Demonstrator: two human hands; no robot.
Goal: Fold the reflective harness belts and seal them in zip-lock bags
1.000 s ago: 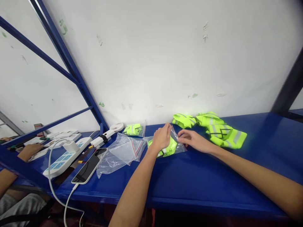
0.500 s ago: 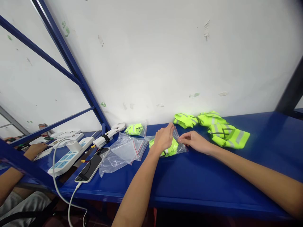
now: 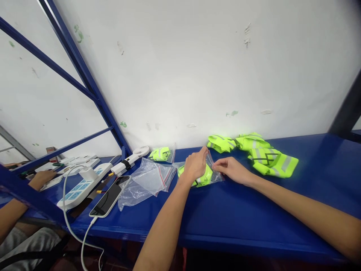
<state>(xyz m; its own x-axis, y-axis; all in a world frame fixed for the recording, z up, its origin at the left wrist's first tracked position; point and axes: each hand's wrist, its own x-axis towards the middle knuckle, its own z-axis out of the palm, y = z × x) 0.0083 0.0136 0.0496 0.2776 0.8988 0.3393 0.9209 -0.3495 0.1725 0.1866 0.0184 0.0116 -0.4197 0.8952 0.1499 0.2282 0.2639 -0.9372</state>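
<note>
A clear zip bag (image 3: 216, 176) with a folded neon-yellow reflective vest (image 3: 205, 177) inside lies on the blue shelf (image 3: 239, 214). My left hand (image 3: 194, 165) rests over the bagged vest, its fingers pinching the bag's top edge. My right hand (image 3: 232, 168) pinches the same edge from the right side. Both hands are closed on the bag's mouth.
Empty clear bags (image 3: 146, 182) lie to the left, and another bagged vest (image 3: 160, 153) sits by the wall. Loose neon vests (image 3: 265, 156) lie at the right. A phone (image 3: 109, 201) on a cable, a power strip (image 3: 81, 184) and a small white fan (image 3: 132, 158) are further left. Another person's hand (image 3: 42, 177) works there.
My right hand has closed from flat on the bag to a pinch at its top edge. The view shifted slightly to the left.
</note>
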